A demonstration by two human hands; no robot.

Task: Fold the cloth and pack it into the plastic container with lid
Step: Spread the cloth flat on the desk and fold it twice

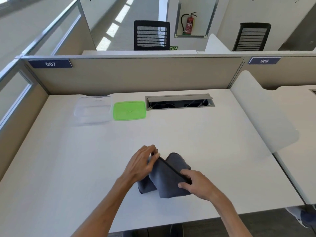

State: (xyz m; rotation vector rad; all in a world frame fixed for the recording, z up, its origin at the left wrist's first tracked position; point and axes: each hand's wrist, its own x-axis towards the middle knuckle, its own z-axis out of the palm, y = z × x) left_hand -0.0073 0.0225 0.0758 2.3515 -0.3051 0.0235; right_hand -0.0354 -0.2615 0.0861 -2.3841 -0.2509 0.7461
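Note:
A dark grey cloth point(164, 178) lies partly folded on the white desk point(205, 142), near the front edge. My left hand point(142, 163) pinches the far end of a raised fold, and my right hand point(196, 183) grips its near end, so a dark hemmed edge runs taut between them. The part of the cloth beneath rests on the desk. A clear plastic container point(93, 110) stands open at the back left. Its green lid point(129, 110) lies flat beside it on the right, apart from both hands.
An open cable tray point(179, 102) is set into the desk at the back, right of the lid. Beige partition walls point(136, 74) close the back and left. A white divider panel point(261, 113) borders the right side. Shoes point(301, 218) show on the floor at the lower right.

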